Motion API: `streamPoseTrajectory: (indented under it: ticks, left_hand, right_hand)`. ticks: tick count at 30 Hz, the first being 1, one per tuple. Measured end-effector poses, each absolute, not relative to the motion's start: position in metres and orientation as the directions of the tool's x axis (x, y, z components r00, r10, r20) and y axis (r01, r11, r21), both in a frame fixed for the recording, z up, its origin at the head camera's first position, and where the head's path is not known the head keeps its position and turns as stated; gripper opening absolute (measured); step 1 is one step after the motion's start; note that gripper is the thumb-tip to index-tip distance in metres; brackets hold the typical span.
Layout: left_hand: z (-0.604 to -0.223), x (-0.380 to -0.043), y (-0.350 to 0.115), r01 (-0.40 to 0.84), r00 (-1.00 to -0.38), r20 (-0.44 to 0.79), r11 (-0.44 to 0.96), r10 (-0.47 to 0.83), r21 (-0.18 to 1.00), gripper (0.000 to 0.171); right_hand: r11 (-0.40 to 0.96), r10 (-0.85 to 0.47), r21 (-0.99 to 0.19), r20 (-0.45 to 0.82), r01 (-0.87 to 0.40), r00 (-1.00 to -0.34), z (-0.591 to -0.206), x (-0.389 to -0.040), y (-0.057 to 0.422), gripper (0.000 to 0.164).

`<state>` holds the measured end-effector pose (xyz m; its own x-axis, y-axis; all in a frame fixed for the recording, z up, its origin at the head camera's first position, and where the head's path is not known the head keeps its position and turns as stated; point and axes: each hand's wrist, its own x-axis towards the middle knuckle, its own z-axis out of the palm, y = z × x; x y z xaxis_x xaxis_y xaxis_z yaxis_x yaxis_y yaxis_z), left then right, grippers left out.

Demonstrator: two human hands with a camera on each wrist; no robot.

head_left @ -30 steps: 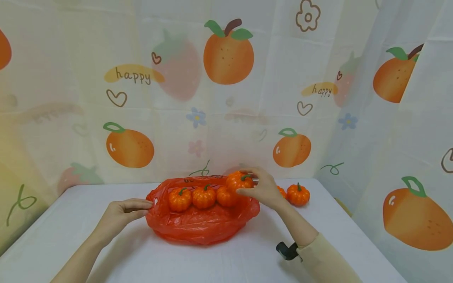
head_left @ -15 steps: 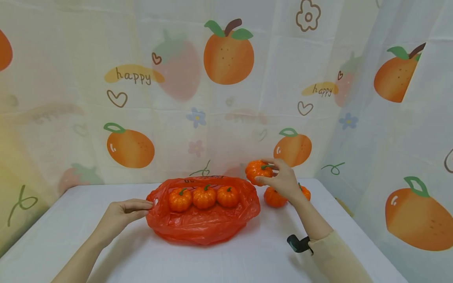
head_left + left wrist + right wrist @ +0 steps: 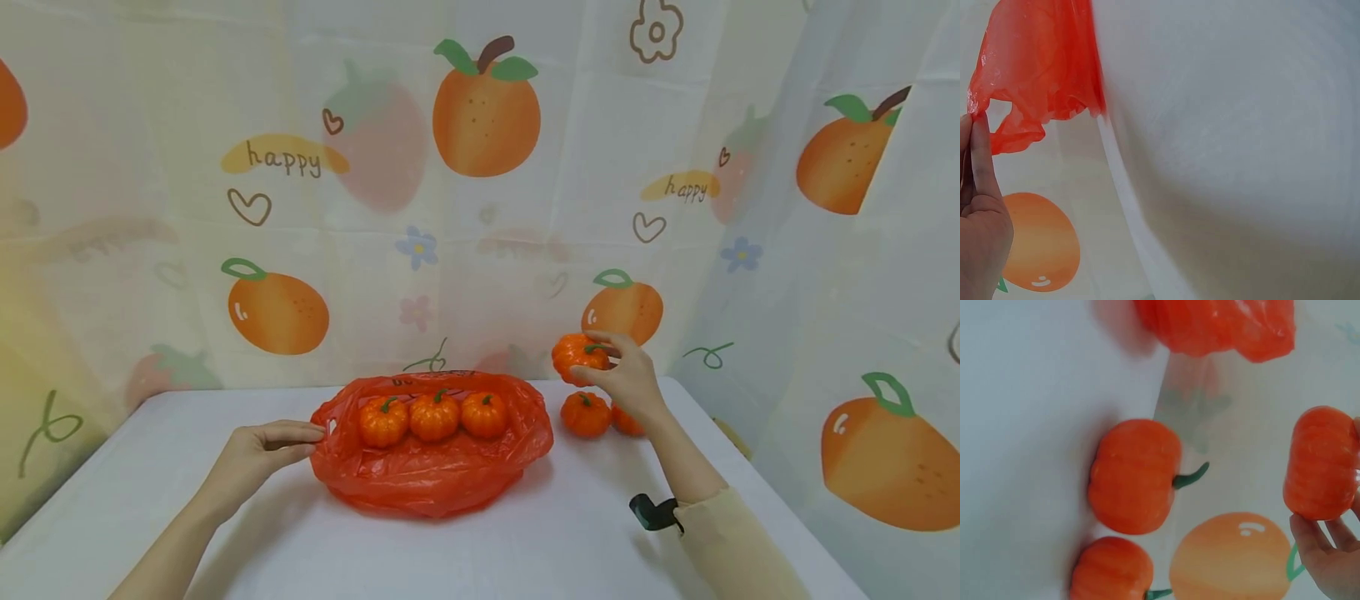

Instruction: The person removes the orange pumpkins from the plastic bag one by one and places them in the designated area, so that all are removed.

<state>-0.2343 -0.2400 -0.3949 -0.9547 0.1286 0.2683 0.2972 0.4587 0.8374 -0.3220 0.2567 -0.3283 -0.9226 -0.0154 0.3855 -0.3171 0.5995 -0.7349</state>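
My left hand (image 3: 258,458) pinches the left rim of a red plastic bag (image 3: 427,483); the left wrist view shows thumb and finger meeting on the bag's edge (image 3: 1029,69). Inside the bag, three small orange pumpkins with green stems sit in a row, the middle pumpkin (image 3: 434,417) among them. To the right of the bag and above the table, my right hand (image 3: 630,375) grips another orange pumpkin (image 3: 576,358). Below that hand, two more pumpkins rest on the table: one pumpkin (image 3: 587,415) in plain sight, the other pumpkin (image 3: 627,421) partly hidden by the wrist.
A white cloth covers the table (image 3: 480,558). Behind and to the right hangs a pale curtain (image 3: 525,250) printed with fruit. A black device (image 3: 652,512) sits at the right wrist by the beige sleeve (image 3: 738,542).
My right hand has carried its pumpkin up and to the right, from over the bag's right end to above the two table pumpkins. The left hand keeps its place on the bag.
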Motion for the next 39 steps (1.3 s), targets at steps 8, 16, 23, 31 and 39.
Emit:
streamPoseTrajectory:
  ticks: [8, 16, 23, 31, 39]
  left_hand:
    - [-0.395, -0.234, -0.241, 0.296, -0.955, 0.27, 0.473, 0.125, 0.83, 0.03]
    - [-0.396, -0.234, -0.24, 0.301, -0.954, 0.271, 0.453, 0.131, 0.839, 0.03]
    - [-0.394, -0.233, -0.239, 0.298, -0.954, 0.273, 0.468, 0.121, 0.832, 0.029]
    - [-0.394, -0.232, -0.239, 0.297, -0.955, 0.272, 0.464, 0.121, 0.834, 0.029]
    - [-0.394, -0.233, -0.238, 0.299, -0.954, 0.275, 0.463, 0.121, 0.834, 0.029]
  right_hand:
    - [0.649, 0.062, -0.721, 0.367, -0.242, -0.928, -0.329, -0.324, 0.283, 0.064]
    - [0.644, 0.164, -0.747, 0.343, -0.163, -0.925, -0.331, -0.323, 0.309, 0.066]
    - [0.641, 0.275, -0.763, 0.338, -0.091, -0.9, -0.342, -0.327, 0.333, 0.065]
    - [0.621, 0.365, -0.783, 0.31, -0.018, -0.878, -0.354, -0.329, 0.351, 0.067]
    - [0.587, 0.432, -0.809, 0.274, 0.037, -0.859, -0.365, -0.33, 0.363, 0.066]
